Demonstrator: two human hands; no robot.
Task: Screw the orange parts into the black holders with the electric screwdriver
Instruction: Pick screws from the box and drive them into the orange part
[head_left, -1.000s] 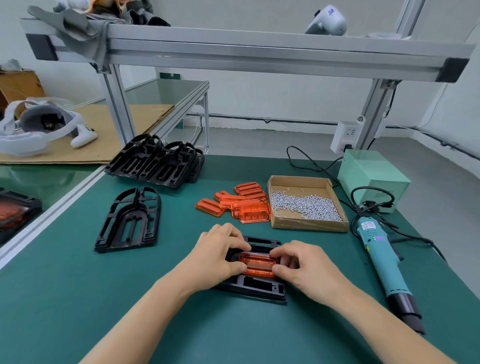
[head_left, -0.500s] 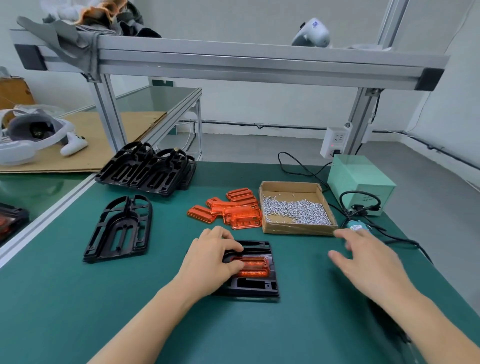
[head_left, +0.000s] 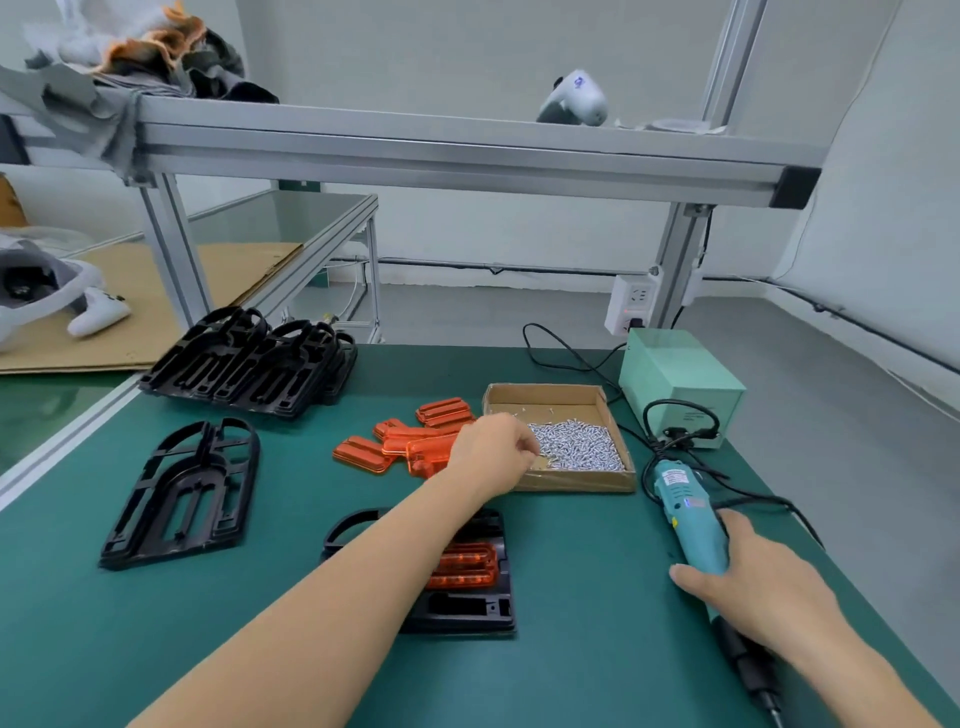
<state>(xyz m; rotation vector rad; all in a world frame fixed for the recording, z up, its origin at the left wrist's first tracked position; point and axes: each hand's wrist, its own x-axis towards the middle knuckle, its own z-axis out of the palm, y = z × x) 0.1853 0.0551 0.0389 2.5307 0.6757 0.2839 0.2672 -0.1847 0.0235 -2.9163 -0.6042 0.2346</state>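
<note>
A black holder (head_left: 467, 608) lies on the green mat in front of me with an orange part (head_left: 462, 569) seated in it; my left forearm crosses over its left half. My left hand (head_left: 493, 452) reaches into the cardboard box (head_left: 545, 392), its curled fingertips pinching at the near-left edge of the screw pile (head_left: 576, 447). My right hand (head_left: 753, 582) grips the teal electric screwdriver (head_left: 685, 509), which lies on the mat at the right with its black tip pointing toward me.
Loose orange parts (head_left: 405, 441) are piled left of the box. A spare black holder (head_left: 182, 493) lies at left, with a stack of holders (head_left: 249, 364) behind it. A green power supply (head_left: 680, 384) and its cables (head_left: 675, 431) sit at back right.
My left hand left the orange part in the holder and moved up into the screw box. My right hand reached right and closed around the screwdriver.
</note>
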